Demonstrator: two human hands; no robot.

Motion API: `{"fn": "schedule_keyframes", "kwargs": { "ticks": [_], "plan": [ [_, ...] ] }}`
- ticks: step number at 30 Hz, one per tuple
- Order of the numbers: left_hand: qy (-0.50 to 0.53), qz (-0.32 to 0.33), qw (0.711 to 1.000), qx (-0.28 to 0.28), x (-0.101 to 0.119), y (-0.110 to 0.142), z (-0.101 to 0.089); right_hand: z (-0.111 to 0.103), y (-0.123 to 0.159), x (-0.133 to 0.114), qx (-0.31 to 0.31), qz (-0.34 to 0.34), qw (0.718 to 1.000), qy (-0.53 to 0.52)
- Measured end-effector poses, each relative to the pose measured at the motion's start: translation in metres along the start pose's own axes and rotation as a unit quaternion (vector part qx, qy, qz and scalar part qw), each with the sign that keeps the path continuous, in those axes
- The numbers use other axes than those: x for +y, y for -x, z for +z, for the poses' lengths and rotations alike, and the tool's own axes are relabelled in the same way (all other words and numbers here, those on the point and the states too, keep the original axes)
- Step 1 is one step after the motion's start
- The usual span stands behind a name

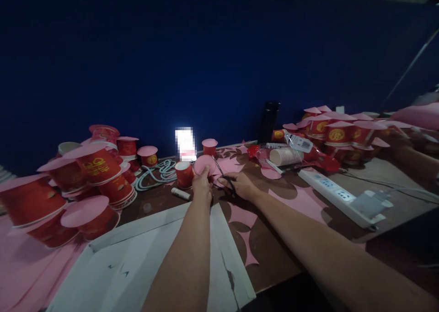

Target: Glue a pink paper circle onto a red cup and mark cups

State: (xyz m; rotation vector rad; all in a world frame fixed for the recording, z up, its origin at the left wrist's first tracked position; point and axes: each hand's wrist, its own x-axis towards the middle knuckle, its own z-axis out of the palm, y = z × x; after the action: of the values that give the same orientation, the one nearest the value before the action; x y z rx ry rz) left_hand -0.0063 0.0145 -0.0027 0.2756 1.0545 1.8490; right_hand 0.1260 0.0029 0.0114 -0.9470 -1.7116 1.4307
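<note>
Near the table's (270,259) back edge, the left hand (203,185) pinches a pink disc (200,162) while the right hand (243,186) grips scissors (232,187) just beside it. Gold characters on a stacked red cup (98,165) are too blurred to read.

Two hands are showing: one left hand (203,184) is holding one pink disc (205,164), one right hand (240,185) one pair of scissors (220,169). Two red cups (184,175) are standing near them. At left, at least eight more cups (98,166) are overlapping; at right, at least seven (339,134), exact totals remaining hidden. Also registering: one glue stick (180,193), one lit screen (185,143), one black flask (268,122), one stack of pale cups (285,156), one power strip (329,192) carrying one charger (372,205). Several pink scraps (303,204) are lying about.
</note>
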Motion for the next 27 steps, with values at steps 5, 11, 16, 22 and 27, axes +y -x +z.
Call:
{"fn": "schedule_keyframes", "kwargs": {
  "ticks": [5, 11, 16, 22, 27],
  "plan": [
    [0.0, -0.004, 1.0, 0.01, 0.002, 0.001, 0.001, 0.0, 0.002, -0.003, -0.002, -0.012, 1.0, 0.007],
    [0.009, -0.006, 1.0, 0.013, 0.006, 0.005, 0.003, 0.001, 0.002, -0.003, -0.006, -0.02, 1.0, 0.004],
    [0.04, -0.002, 0.999, 0.01, 0.002, -0.001, 0.001, -0.001, 0.0, 0.002, -0.005, -0.013, 1.0, 0.011],
    [0.03, 0.014, 0.999, 0.008, 0.0, -0.005, 0.0, 0.001, 0.003, -0.004, -0.003, -0.013, 1.0, 0.017],
    [-0.028, 0.044, 0.999, -0.001, -0.005, -0.006, -0.002, 0.001, 0.003, -0.003, -0.001, -0.015, 1.0, 0.004]
  ]
}}
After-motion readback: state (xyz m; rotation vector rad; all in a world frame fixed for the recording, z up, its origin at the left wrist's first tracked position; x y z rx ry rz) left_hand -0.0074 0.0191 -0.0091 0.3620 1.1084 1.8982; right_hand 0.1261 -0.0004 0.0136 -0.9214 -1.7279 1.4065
